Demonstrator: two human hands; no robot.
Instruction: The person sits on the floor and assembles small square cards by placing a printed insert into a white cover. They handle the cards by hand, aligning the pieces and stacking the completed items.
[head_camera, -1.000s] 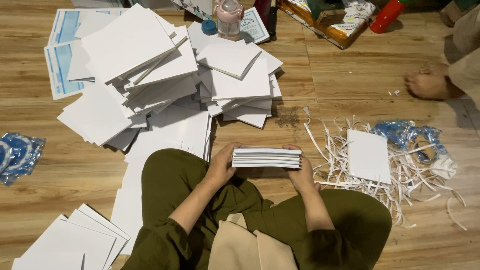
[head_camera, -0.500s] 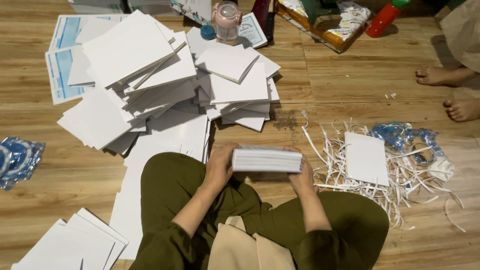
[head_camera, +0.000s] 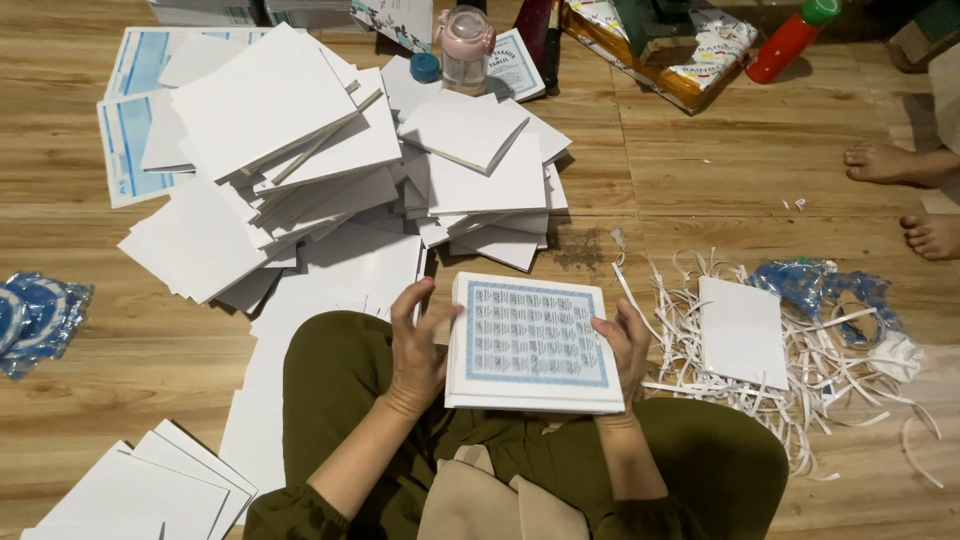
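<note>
Gripping flat rect. booklet stack (head_camera: 530, 345) w/ blue-patterned cover, left hand (head_camera: 418, 345) & right hand (head_camera: 625, 345) at edges.

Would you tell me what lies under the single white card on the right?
The white card rests on a heap of white paper strips spread over the wooden floor. Whatever lies directly beneath its middle is covered.

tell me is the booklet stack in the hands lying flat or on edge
Flat: the booklet stack shows its printed blue-bordered cover upward, held between left hand and right hand.
</note>
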